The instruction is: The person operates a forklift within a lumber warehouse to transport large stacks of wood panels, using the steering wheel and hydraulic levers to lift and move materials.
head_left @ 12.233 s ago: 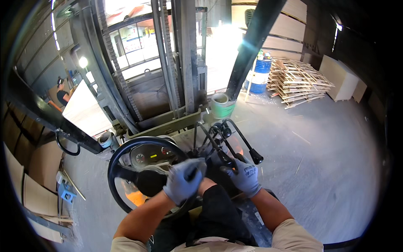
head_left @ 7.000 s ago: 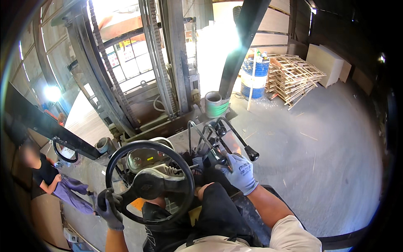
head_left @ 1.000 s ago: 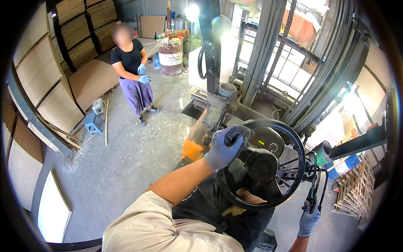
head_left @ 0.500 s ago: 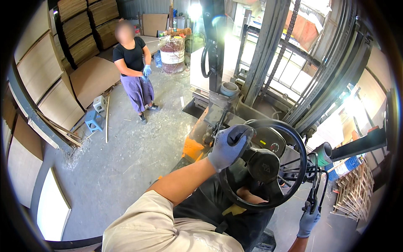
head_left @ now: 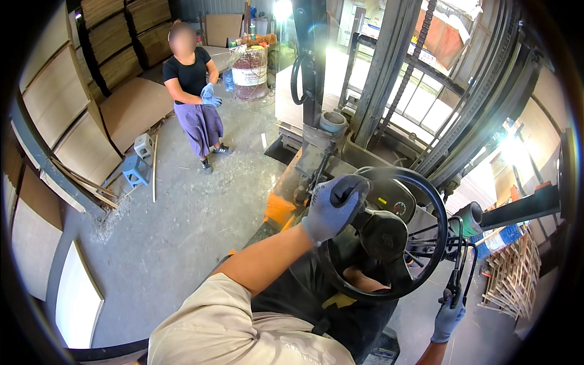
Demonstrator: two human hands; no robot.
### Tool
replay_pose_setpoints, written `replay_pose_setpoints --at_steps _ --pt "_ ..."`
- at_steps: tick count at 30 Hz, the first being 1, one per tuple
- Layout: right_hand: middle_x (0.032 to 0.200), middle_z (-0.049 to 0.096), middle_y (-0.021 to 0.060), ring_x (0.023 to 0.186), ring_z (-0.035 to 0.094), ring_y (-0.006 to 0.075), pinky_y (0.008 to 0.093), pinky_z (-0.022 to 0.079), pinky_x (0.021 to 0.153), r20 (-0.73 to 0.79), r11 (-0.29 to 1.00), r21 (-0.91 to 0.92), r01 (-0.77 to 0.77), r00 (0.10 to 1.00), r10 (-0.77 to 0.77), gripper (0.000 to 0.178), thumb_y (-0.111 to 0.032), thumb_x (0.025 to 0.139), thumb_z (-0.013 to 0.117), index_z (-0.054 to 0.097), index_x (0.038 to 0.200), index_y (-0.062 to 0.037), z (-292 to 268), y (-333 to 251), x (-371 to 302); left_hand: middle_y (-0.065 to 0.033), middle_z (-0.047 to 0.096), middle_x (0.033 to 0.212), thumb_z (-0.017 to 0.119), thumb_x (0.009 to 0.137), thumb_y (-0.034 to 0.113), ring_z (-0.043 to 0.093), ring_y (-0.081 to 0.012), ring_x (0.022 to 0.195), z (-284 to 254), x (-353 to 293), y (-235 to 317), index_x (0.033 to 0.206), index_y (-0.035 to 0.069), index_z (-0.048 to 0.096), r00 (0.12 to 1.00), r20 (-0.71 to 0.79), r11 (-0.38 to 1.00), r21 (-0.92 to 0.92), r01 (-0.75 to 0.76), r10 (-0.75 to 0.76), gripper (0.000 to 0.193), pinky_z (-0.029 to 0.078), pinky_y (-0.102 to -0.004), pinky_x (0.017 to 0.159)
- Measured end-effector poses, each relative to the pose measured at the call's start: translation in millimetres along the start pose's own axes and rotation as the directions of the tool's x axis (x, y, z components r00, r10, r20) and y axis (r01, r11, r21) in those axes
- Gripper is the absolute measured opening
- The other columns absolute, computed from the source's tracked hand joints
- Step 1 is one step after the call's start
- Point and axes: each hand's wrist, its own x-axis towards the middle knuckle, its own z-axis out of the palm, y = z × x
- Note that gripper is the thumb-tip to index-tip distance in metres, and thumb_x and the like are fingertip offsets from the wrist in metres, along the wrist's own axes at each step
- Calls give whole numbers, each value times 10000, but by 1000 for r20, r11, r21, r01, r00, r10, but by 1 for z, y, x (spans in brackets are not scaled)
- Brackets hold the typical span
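My left hand (head_left: 333,207), in a grey-blue work glove with a dark palm, is closed round the upper left of a forklift's black steering wheel (head_left: 431,190), where a knob seems to sit under the fingers. At the lower right, my right hand (head_left: 449,317), gloved the same way, is closed on the lower end of a black control lever (head_left: 454,281). More thin levers stand beside it. Behind the wheel lies a dashboard (head_left: 389,202) with a lit yellow indicator and a round gauge.
The forklift's mast (head_left: 389,73) and chain rise ahead. A person (head_left: 193,97) in blue gloves stands at the left, near a blue stool (head_left: 134,170). Board stacks (head_left: 61,115) line the left wall; a large drum (head_left: 250,76) stands behind. Wooden slats (head_left: 514,271) are piled at the right.
The person at the left has shifted their gloved hands, one now lower and farther out. My own hands keep their grips on the wheel and the lever.
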Motion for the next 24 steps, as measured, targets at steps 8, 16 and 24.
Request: replay_pose_setpoints --at_steps 8,16,24 --pt "870 658 62 610 563 102 274 485 544 -10 997 67 -36 999 37 381 -115 987 636 611 1362 -52 1 5 -4 -79 718 1017 609 953 -16 645 -73 922 1 -3 2 1162 -31 637 1000 7 999 -39 -17 17 211 535 -240 809" --pt "948 687 71 696 609 108 280 528 624 10 996 42 -82 997 81 382 -113 982 648 611 1351 -24 -4 0 -5 -77 715 1024 593 949 -40 654 -79 937 5 -6 6 1153 -26 639 999 -4 994 -100 -32 32 210 535 -232 828" --pt "1554 398 191 1409 419 339 465 308 1171 -175 975 13 223 960 -218 808 -391 920 707 347 1531 -4 9 30 -55 -135 712 1085 548 908 -77 683 -145 953 -7 -13 3 1185 -59 628 999 -39 994 102 23 -19 289 539 -263 866"
